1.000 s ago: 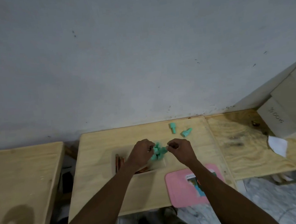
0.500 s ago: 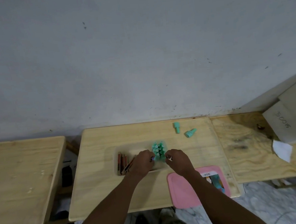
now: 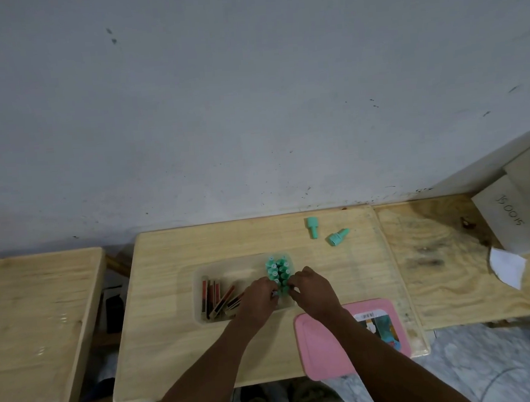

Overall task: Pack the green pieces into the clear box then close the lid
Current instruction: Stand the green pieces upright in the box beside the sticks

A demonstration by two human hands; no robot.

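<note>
the box (image 3: 203,318) sits mid-table (image 3: 173,348); sticks (image 3: 215,297) lie in its left part, a cluster of pieces (image 3: 278,270) in its right; two loose pieces (image 3: 312,227) (image 3: 337,237) lie farther right; the lid (image 3: 322,350) lies near right of the box

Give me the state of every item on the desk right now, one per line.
Clear box: open, no lid.
Pink lid: off, flat on desk.
Green cluster: upright in box.
Two loose green pieces: lying on desk.
Left hand: at the cluster.
Right hand: at the cluster.
</note>
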